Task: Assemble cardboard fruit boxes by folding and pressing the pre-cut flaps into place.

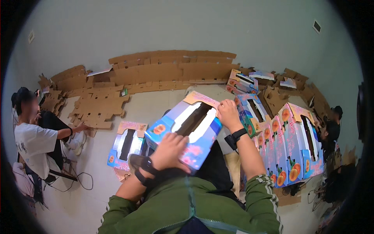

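Observation:
A printed cardboard fruit box, blue and pink with a long open slot in its top, is tilted over my lap. My left hand grips its near left edge, with fingers over the top and the thumb along the near side. At the far right corner, my right hand is closed on the rim by the tan cardboard flap. Part of that hand's grip is hidden behind the box edge. Both wrists wear black bands. A similar box stands on the floor left of my knees.
Several printed boxes stand in a row at my right, with another box beyond them. Flattened brown cardboard lies at the far left, and more cardboard leans along the wall. A seated person works at left; others sit at far right.

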`<state>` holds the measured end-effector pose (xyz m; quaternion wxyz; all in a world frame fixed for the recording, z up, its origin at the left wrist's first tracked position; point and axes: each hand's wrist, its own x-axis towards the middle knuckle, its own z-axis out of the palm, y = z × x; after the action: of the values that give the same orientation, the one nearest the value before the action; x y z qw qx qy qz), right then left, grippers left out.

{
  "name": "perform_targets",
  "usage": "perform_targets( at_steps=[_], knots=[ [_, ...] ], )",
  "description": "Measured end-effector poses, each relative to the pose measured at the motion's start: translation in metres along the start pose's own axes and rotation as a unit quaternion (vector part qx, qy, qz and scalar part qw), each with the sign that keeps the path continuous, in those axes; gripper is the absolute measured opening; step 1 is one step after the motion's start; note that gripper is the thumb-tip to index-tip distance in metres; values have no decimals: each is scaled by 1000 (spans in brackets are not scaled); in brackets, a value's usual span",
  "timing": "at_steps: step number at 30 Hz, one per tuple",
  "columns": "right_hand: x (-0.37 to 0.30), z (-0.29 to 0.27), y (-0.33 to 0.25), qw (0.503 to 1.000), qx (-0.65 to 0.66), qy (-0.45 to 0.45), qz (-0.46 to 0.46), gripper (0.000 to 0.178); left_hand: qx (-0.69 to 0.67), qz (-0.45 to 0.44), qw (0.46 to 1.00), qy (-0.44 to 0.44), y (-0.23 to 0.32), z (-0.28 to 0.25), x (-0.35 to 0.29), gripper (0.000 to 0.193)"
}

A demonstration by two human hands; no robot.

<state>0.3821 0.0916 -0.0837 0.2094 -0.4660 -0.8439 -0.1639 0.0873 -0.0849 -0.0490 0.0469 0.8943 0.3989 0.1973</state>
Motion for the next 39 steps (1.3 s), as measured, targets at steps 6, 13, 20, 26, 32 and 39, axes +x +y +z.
perform_targets(
  at_steps=[6, 13, 20, 26, 32, 39],
  knots=[
    [-1, -76, -83, 893, 363, -258, 69, 52, -46, 11, 998, 34, 58, 43, 28, 90],
    [-16, -100, -148, 842, 258, -473, 27, 140, -140, 129, 970, -150, 68, 25, 8, 66],
    [-25, -67, -157, 838, 337, -404, 143, 116, -385, 101, 917, -8, 42, -24, -3, 11],
    [-19, -92, -136, 851, 401, -323, 105, 91, -389, -63, 919, 12, 22, -47, -30, 7],
    [-11, -178, -106, 907, 377, -165, 95, 87, -513, 59, 851, 99, 19, -41, -38, 10],
    [-15, -309, -18, 903, 401, 113, 101, 40, -459, 10, 886, 56, 15, -26, -42, 8]
  ],
)
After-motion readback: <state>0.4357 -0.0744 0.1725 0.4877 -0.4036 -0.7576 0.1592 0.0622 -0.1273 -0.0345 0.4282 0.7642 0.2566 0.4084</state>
